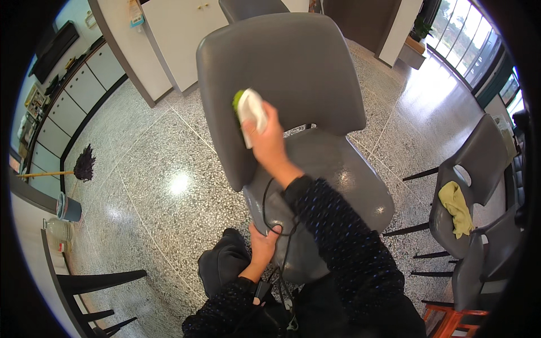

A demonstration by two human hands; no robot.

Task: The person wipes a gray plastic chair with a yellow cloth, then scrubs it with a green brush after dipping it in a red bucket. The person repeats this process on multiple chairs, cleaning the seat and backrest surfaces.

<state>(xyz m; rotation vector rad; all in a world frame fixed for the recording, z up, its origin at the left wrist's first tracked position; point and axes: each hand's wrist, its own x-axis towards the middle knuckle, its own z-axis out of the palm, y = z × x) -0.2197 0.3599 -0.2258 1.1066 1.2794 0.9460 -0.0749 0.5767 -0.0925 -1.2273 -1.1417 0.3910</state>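
Observation:
Before me stands a grey upholstered chair, its backrest (291, 59) facing me and its seat (334, 169) below. My right hand (268, 139) grips a white-handled scrub brush (252, 107) with green bristles. The bristles are against or very near the left part of the backrest; exact contact is hard to tell. My left hand (264, 245) is at the seat's left front edge, with the thumb on top and the fingers partly hidden beneath. A thin black cable (267, 207) loops over the seat beside that hand.
A yellow-green cloth (455, 207) lies on another grey chair (477, 164) at right. Left are a dark mop (85, 164), a blue-grey bucket (69, 209) and a clear plastic jug (58, 229). Black chair legs (101, 282) jut in at lower left. An orange stool (448, 319) stands lower right.

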